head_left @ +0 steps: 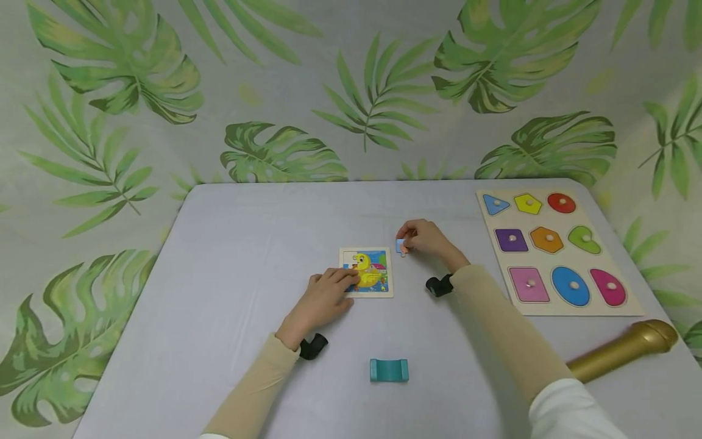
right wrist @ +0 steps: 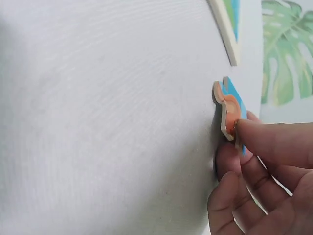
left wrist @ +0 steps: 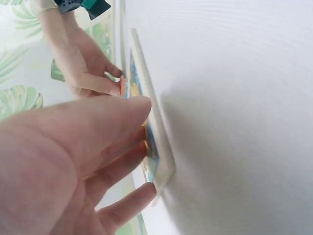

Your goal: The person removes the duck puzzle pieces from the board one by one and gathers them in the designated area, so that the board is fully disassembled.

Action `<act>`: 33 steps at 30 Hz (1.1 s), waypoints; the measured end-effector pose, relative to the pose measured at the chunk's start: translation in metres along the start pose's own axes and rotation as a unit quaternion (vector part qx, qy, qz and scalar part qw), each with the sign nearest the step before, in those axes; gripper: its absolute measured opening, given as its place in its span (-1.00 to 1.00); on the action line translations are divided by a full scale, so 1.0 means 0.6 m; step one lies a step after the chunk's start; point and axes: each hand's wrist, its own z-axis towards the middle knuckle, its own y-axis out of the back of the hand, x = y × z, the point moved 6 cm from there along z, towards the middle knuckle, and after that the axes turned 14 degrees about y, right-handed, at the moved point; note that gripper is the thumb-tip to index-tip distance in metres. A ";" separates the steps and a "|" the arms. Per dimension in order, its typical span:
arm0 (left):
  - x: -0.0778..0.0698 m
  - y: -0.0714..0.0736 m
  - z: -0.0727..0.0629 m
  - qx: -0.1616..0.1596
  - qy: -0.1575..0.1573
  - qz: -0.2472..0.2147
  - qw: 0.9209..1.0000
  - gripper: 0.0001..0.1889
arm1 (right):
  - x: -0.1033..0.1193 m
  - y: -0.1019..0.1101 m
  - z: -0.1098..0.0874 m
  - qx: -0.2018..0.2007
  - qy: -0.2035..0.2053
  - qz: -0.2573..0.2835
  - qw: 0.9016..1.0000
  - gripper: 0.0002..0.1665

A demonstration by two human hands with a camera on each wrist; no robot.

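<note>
The right hand (head_left: pixel 428 238) pinches a puzzle piece (head_left: pixel 401 246) beside the duck puzzle (head_left: pixel 375 274)

The two hands are apart from each other. The right hand holds the puzzle piece between the thumb and the fingers. This piece is blue and orange, and it is found just beside the right edge of the duck puzzle, with a narrow gap between them. In the right wrist view its wooden side is visible and it is tilted, close to the surface (head_left: pixel 247 256); I cannot tell if it touches there.

The left hand (head_left: pixel 323 299) rests on the left part of the duck puzzle, with the fingers extended and not curled around it. The thumb is near the lower edge. The duck puzzle lies flat, and it shows a yellow duck on a blue background inside a pale frame. In its upper left part there is a pale area.

Nearer to the person, a small teal block (head_left: pixel 389 371) lies below the duck puzzle. On the right side of the surface is a big shape board (head_left: pixel 559 260), which carries nine coloured shapes with knobs in three rows. Below it lies a golden microphone (head_left: pixel 627 349), partly hidden by the right sleeve (head_left: pixel 507 332). Behind the surface hangs a cloth (head_left: pixel 296 91) with green leaves. Each wrist wears a small black camera (head_left: pixel 314 346).
</note>
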 end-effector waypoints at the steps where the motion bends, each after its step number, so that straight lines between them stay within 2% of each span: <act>1: 0.000 0.000 0.002 -0.003 0.002 0.003 1.000 -0.53 | 0.002 -0.001 -0.001 -0.001 0.004 -0.014 1.000 -0.81; 5: 0.000 0.002 0.008 -0.024 0.000 0.015 1.000 -0.57 | 0.011 -0.003 -0.003 -0.001 0.023 -0.064 0.998 -0.85; 9: 0.000 0.006 0.011 -0.042 -0.014 0.025 0.999 -0.60 | 0.013 -0.005 -0.004 -0.004 0.023 -0.083 0.996 -0.86; 13: 0.001 0.009 0.012 -0.047 -0.024 0.026 0.998 -0.59 | 0.017 -0.007 -0.003 -0.018 0.024 -0.063 0.998 -0.86; 16: 0.002 0.009 0.012 -0.047 -0.027 0.022 0.998 -0.59 | 0.029 -0.017 0.002 -0.016 0.052 -0.020 0.998 -0.82; 20: 0.002 0.010 0.012 -0.049 -0.030 0.017 0.998 -0.59 | 0.061 -0.044 0.010 0.032 0.111 0.025 0.993 -0.73; 23: 0.000 0.012 0.010 -0.054 -0.042 0.015 0.998 -0.58 | 0.082 -0.067 0.013 0.080 0.131 0.013 0.988 -0.69; 28: -0.003 0.012 0.009 -0.060 -0.064 0.019 0.996 -0.55 | 0.104 -0.091 0.016 0.124 0.127 -0.039 0.983 -0.61; 33: -0.007 0.008 0.009 -0.043 -0.063 0.020 0.997 -0.54 | 0.117 -0.101 0.017 0.142 0.116 -0.065 0.981 -0.55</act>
